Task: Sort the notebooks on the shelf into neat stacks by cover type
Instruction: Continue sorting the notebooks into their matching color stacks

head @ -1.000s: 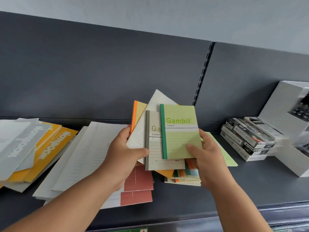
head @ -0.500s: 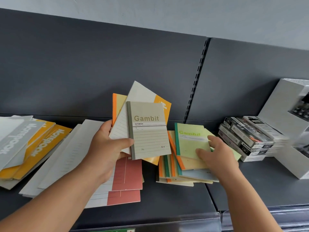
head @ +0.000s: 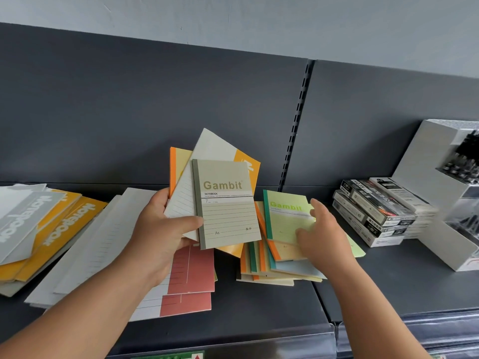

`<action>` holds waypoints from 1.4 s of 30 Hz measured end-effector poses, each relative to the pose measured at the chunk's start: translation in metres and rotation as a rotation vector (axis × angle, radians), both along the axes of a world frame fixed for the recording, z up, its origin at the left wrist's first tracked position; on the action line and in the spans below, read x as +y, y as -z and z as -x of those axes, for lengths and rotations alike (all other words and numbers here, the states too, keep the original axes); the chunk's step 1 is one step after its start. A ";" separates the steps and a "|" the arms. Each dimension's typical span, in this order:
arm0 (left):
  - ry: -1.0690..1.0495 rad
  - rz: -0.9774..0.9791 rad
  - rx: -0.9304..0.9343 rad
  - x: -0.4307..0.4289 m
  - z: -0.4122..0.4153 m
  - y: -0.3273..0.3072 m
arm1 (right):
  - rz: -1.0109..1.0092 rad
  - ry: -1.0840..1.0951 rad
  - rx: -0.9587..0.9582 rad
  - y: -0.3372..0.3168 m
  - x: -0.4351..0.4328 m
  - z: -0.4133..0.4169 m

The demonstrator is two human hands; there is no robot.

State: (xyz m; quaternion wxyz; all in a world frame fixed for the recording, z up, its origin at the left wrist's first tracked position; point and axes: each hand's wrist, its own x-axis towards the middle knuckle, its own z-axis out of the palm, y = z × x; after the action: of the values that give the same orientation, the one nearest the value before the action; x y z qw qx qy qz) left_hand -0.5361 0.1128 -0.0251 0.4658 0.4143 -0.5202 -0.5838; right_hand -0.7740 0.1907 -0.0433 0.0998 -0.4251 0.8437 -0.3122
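Dark grey metal shelf (head: pixel 259 314) with a matching grey back panel (head: pixel 129 112) carries everything. The left hand (head: pixel 160 229) is raised above the shelf. Its fingers are curled behind a fan of three notebooks and its thumb is pressed on the front. Foremost is a grey-beige paper notebook (head: pixel 228 203) printed "Gambit", upright with its cover facing the camera. Behind it is a tilted white lined notebook with an orange corner (head: pixel 212 149), and at the back a pale yellow notebook with an orange spine (head: pixel 181 161).

The right hand (head: pixel 321 234) rests on a light green notebook with a teal spine (head: pixel 285 216), thumb flat on the cover, fingers stretched loosely over its right edge. That green notebook lies on top of an untidy pile of small pastel notebooks (head: pixel 272 268) on the shelf, just right of the fan.

Under the left forearm lie large white-and-red lined notebooks (head: pixel 191 270). Farther left is a loose heap of large orange and grey notebooks (head: pixel 51 221). Well to the right, stacked black-and-white boxes (head: pixel 373 211) sit beside a white display stand (head: pixel 425 161).
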 end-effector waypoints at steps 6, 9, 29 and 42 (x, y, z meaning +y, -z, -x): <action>-0.001 0.000 0.001 0.001 -0.003 -0.001 | 0.065 -0.075 -0.032 0.003 -0.001 0.001; 0.000 -0.001 0.002 0.001 -0.006 -0.002 | 0.141 -0.039 -0.115 0.003 0.002 0.012; 0.050 0.014 -0.034 0.005 0.009 -0.008 | 0.444 0.542 -0.703 0.031 0.036 0.068; 0.047 0.016 -0.034 0.008 0.011 -0.012 | 0.658 0.419 -0.182 -0.033 0.037 0.047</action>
State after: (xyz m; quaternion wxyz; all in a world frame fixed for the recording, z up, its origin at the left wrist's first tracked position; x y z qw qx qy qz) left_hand -0.5470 0.1207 -0.0134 0.4465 0.4080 -0.5422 -0.5833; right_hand -0.8214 0.2279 -0.0099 -0.0332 -0.2236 0.7550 -0.6155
